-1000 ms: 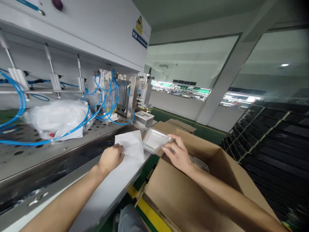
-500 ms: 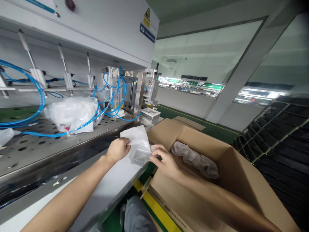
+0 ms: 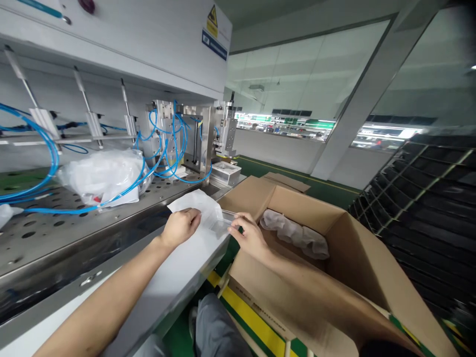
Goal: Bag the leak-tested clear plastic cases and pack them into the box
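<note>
Left hand (image 3: 182, 227) pinched on white sheet (image 3: 197, 200), right hand (image 3: 248, 234) clamped on edge of clear tray (image 3: 222, 222); open carton (image 3: 256, 277) narrowly apart from white ledge (image 3: 178, 270), mouth upward.

I'm looking in on a factory: blue hoses (image 3: 67, 211) along the surface (image 3: 74, 233), a warning sign (image 3: 212, 21), yellow-lined green floor (image 3: 323, 191).

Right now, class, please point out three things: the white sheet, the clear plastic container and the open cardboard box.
White sheet (image 3: 198, 199): head view, its upper part beyond the left hand (image 3: 182, 227).
Clear plastic container (image 3: 222, 224): head view, its middle.
Open cardboard box (image 3: 305, 211): head view, inner far wall.
</note>
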`<state>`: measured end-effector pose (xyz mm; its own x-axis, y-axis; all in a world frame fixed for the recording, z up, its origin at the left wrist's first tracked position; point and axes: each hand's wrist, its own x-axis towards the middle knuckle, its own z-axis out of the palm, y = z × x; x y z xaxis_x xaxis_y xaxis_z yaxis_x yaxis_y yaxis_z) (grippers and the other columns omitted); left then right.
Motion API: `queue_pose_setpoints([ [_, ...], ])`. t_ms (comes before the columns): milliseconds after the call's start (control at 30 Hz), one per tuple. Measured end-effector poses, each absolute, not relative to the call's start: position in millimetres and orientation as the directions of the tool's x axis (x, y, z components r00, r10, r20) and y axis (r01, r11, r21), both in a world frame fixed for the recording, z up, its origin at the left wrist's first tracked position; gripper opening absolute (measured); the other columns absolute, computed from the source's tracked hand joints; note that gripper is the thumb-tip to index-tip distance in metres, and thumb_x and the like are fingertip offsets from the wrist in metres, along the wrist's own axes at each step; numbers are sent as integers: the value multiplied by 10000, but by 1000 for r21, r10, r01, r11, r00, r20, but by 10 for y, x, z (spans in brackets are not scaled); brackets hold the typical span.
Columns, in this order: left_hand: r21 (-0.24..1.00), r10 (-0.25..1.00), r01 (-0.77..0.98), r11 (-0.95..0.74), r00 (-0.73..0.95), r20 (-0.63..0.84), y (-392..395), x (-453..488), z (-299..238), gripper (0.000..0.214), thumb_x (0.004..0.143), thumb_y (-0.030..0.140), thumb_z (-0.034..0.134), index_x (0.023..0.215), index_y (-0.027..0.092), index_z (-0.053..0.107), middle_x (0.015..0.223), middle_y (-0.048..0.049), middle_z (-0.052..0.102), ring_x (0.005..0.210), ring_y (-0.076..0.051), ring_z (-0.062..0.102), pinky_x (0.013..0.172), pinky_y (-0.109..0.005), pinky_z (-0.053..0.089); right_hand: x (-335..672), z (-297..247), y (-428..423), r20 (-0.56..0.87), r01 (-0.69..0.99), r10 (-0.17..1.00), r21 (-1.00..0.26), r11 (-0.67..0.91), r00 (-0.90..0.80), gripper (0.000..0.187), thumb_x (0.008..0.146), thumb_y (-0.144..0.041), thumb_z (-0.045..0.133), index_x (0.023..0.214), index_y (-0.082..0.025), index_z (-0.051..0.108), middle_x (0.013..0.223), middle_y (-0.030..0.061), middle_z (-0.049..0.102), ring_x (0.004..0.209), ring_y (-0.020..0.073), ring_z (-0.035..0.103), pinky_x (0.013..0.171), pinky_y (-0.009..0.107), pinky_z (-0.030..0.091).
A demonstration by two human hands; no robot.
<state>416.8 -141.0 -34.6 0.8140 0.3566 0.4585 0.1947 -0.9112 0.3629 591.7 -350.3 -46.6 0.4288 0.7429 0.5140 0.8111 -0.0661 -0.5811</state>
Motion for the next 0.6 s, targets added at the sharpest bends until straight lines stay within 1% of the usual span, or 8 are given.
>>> queue_pose_setpoints([
  [133, 356, 388, 236, -904, 803, 453, -1434, 4170, -344, 346, 1029, 361, 394, 941, 199, 687, 918, -62, 759, 862, -202, 718, 757, -290, 488, 5762, -475, -3495, 499, 819, 808, -572, 36, 313, 127, 913, -318, 633, 862, -217, 689, 1217, 103, 567, 1119, 233, 595, 541, 209, 521],
  [200, 338, 377, 239, -910, 815, 441, -1432, 4168, -353, 355, 1029, 367, 399, 922, 200, 693, 891, -63, 759, 842, -202, 717, 742, -289, 484, 5735, -492, -3454, 502, 813, 800, -581, 30, 329, 127, 911, -327, 636, 870, -220, 692, 1225, 98, 569, 1113, 228, 598, 550, 210, 519],
  [267, 322, 366, 238, -916, 824, 432, -1420, 4162, -364, 357, 1027, 371, 403, 934, 205, 704, 895, -67, 762, 843, -207, 716, 740, -291, 487, 5753, -525, -3385, 498, 788, 759, -614, -34, 420, 119, 894, -340, 655, 882, -227, 694, 1202, 86, 587, 1059, 217, 616, 577, 228, 526],
  [333, 311, 364, 243, -919, 827, 429, -1402, 4155, -374, 354, 1026, 372, 402, 985, 211, 714, 933, -75, 768, 873, -212, 717, 750, -292, 495, 5790, -579, -3304, 485, 744, 699, -660, -102, 526, 118, 875, -350, 671, 875, -234, 694, 1130, 70, 617, 1012, 213, 624, 643, 260, 546],
  [433, 303, 355, 236, -923, 828, 434, -1391, 4143, -387, 358, 1029, 380, 403, 1064, 214, 719, 991, -85, 772, 934, -221, 719, 787, -298, 514, 5796, -696, -3200, 492, 689, 600, -711, -142, 631, 140, 872, -380, 672, 869, -241, 696, 1059, 66, 632, 1016, 227, 620, 735, 309, 563],
  [500, 276, 327, 219, -936, 833, 446, -1401, 4136, -394, 369, 1033, 383, 399, 1139, 211, 709, 1008, -91, 769, 932, -222, 721, 786, -305, 526, 5741, -781, -3146, 528, 688, 549, -715, -125, 648, 145, 878, -385, 670, 875, -243, 697, 1055, 76, 628, 1058, 240, 613, 823, 347, 569],
  [600, 172, 244, 184, -968, 852, 462, -1430, 4123, -399, 383, 1036, 363, 389, 1229, 195, 674, 966, -97, 763, 842, -215, 720, 709, -303, 526, 5617, -883, -3071, 580, 715, 521, -694, -86, 626, 134, 895, -367, 664, 882, -238, 700, 1080, 100, 613, 1128, 255, 596, 951, 391, 543],
])
